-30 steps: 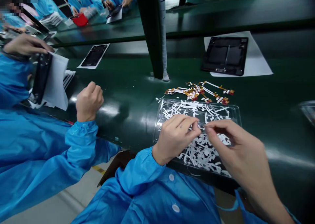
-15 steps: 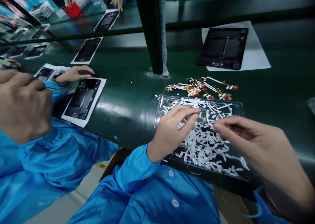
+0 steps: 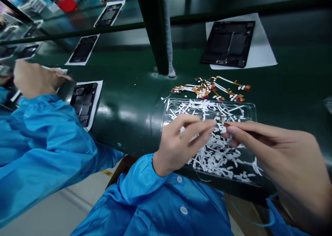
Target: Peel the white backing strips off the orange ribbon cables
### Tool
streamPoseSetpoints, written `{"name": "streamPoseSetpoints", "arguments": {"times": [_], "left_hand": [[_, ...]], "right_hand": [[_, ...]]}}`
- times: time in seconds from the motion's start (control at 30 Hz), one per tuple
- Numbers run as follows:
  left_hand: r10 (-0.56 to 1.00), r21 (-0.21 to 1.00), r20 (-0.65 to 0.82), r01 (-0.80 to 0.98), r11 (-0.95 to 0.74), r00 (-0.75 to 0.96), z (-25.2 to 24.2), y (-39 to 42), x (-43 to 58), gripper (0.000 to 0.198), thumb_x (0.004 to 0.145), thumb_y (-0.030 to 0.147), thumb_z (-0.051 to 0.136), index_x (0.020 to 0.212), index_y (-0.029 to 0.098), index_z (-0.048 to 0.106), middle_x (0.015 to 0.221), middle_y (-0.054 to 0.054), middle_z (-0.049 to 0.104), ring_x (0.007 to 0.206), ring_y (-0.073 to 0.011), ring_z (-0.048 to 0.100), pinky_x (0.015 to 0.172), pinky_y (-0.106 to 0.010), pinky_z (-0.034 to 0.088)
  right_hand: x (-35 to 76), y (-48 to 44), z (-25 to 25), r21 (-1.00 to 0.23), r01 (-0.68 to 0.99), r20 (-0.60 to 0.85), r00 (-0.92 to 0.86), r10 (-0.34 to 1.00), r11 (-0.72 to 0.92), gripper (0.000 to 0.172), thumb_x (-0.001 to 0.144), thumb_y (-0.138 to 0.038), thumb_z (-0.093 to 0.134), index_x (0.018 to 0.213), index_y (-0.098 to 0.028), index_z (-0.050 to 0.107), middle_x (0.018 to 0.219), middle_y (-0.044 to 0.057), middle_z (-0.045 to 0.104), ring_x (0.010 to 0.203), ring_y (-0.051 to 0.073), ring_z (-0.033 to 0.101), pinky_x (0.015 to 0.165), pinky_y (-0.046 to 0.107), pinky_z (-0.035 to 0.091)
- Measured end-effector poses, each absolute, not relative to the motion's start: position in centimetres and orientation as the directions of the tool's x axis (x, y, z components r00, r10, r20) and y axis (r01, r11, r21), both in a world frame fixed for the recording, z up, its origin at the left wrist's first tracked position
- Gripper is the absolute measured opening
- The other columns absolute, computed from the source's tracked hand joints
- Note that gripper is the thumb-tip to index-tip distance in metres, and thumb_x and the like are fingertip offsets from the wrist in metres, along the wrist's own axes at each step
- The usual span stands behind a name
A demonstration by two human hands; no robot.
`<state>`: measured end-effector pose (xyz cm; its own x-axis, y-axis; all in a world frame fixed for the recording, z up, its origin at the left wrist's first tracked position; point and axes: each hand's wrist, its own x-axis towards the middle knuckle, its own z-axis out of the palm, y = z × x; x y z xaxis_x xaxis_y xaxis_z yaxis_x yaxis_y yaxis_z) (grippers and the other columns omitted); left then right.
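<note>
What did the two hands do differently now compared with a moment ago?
The left hand and right hand drew apart half a second ago, then came back together; now their fingertips pinch a small orange-and-white flex strip between them. The co-worker's hand lifted off the black panel on white paper. The clear plastic tray of white paper slivers and the pile of orange strips stayed put.

Both hands meet near the body — the left hand with fingers curled, thumb and forefinger extended right; the right hand pinched, pointing left.
</note>
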<state>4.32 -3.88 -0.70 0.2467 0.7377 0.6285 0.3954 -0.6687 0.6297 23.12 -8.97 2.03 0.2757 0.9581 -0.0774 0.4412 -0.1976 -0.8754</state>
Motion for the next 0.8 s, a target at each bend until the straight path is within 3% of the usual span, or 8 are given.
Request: {"name": "streamPoseSetpoints", "arguments": {"times": [0.07,0.13,0.27,0.7,0.8], "left_hand": [[0.624,0.453,0.710,0.468,-0.759,0.326,-0.7,-4.0,4.5,0.013,0.094,0.023,0.071,0.106,0.018,0.072,0.094,-0.002,0.071,0.080,-0.0104,0.068,0.074,-0.024,0.060],[0.599,0.387,0.707,0.505,-0.772,0.375,-0.8,-3.9,4.7,0.012,0.096,0.023,0.068,0.106,0.017,0.072,0.092,-0.002,0.071,0.079,-0.0102,0.068,0.072,-0.023,0.059],[0.626,0.386,0.680,0.540,-0.748,0.382,-0.9,-3.8,4.9,0.011,0.096,0.020,0.066,0.104,0.016,0.072,0.089,-0.002,0.071,0.077,-0.0105,0.067,0.070,-0.023,0.056],[0.659,0.336,0.629,0.619,-0.710,0.413,-1.0,-3.9,5.2,0.007,0.094,0.016,0.060,0.089,0.016,0.065,0.083,-0.002,0.066,0.075,-0.0125,0.064,0.065,-0.025,0.051],[0.716,0.414,0.544,0.602,-0.683,0.438,-1.2,-3.4,4.2,0.007,0.092,0.014,0.057,0.089,0.017,0.063,0.087,-0.002,0.067,0.079,-0.0134,0.064,0.066,-0.026,0.051]], "right_hand": [[23.0,-9.1,2.1,-0.876,0.447,-0.069,0.256,0.964,-0.182,0.018,0.082,-0.052,0.075,0.096,-0.041,0.081,0.085,-0.007,0.080,0.063,0.013,0.067,0.053,0.024,0.049],[22.7,-9.2,2.1,-0.875,0.458,-0.052,0.237,0.970,-0.159,0.019,0.083,-0.051,0.074,0.099,-0.042,0.081,0.090,-0.008,0.080,0.068,0.014,0.069,0.055,0.024,0.052],[22.2,-9.2,2.0,-0.854,0.508,-0.006,0.198,0.980,-0.108,0.020,0.086,-0.050,0.072,0.101,-0.042,0.081,0.091,-0.007,0.080,0.074,0.015,0.071,0.063,0.026,0.055],[22.6,-9.1,2.0,-0.844,0.531,-0.023,0.105,0.994,-0.075,0.017,0.089,-0.047,0.069,0.101,-0.040,0.079,0.090,-0.008,0.078,0.076,0.014,0.069,0.063,0.024,0.051],[23.8,-9.2,2.2,-0.805,0.588,-0.012,0.121,0.993,-0.082,0.020,0.088,-0.054,0.068,0.096,-0.038,0.077,0.089,-0.006,0.076,0.075,0.014,0.066,0.064,0.024,0.050]]}}
